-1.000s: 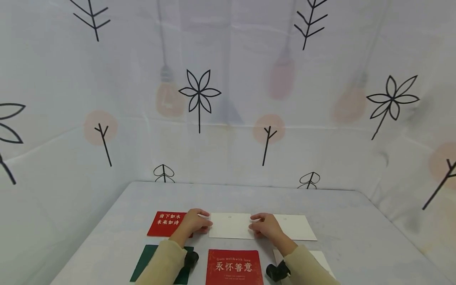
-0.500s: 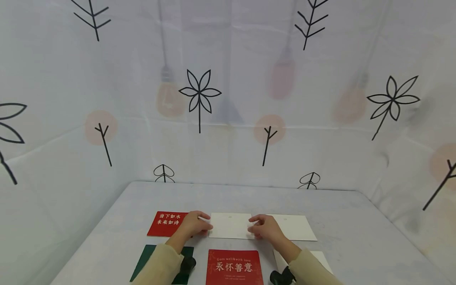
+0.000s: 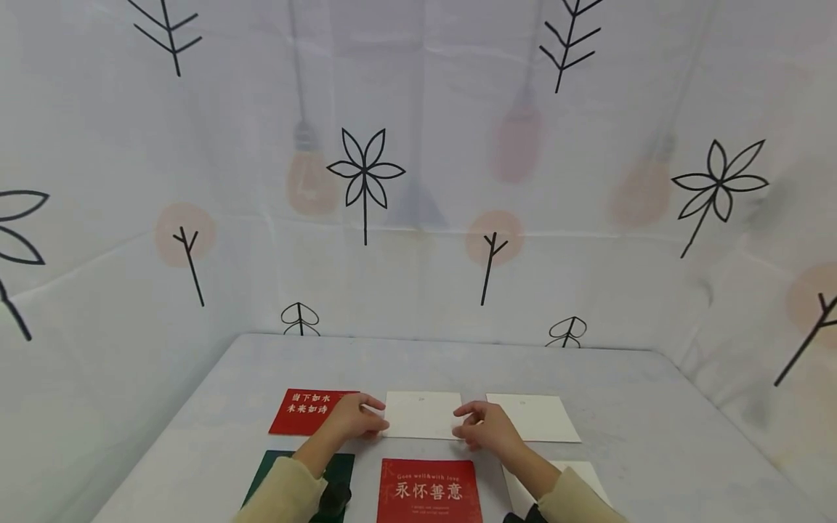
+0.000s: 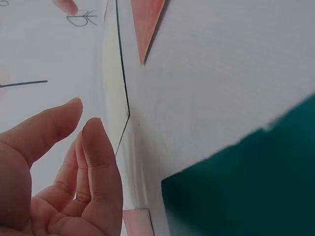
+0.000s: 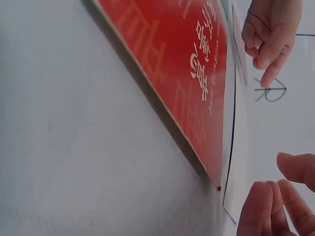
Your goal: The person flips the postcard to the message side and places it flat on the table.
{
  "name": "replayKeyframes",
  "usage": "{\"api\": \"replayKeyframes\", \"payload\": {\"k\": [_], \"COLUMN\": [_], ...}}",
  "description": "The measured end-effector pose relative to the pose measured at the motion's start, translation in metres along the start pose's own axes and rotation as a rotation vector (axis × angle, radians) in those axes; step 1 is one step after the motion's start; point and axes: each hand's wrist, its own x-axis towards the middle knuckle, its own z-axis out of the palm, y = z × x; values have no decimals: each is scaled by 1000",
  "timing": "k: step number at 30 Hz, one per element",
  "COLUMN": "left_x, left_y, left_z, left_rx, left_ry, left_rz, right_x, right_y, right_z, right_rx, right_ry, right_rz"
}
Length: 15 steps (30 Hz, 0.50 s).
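A cream card lies flat in the middle of the back row, a hand at each side. My left hand hovers by its left edge, partly over the red card with white writing. Thumb and fingers stand apart around nothing in the left wrist view. By the right edge is my right hand, fingers loosely bent; its thumb and fingertips hold nothing in the right wrist view. Another cream card lies to its right. Whether any fingertip touches the middle card, I cannot tell.
In the front row lie a green card, partly under the left sleeve, a red card with white characters, and a cream card partly behind the right forearm. A white patterned cloth hangs behind the table.
Both hands have drawn back slightly toward the body, and the forearms have spread outward a little. The right fingertips have shifted slightly left. The cards stay in place.
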Motion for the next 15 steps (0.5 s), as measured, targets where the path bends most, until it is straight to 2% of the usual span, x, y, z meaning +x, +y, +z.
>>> {"api": "replayKeyframes", "payload": {"k": [6, 15], "left_x": [-8, -21], "left_y": [-2, -3], "left_z": [-2, -4], "left_rx": [-21, -50], "left_ry": [-61, -74], "left_rz": [27, 45], "right_x": [-7, -18], "right_y": [-1, -2], "right_z": [0, 0], "right_rx": [-2, -17], "right_ry": [-28, -58], "right_rz": [-26, -27]}}
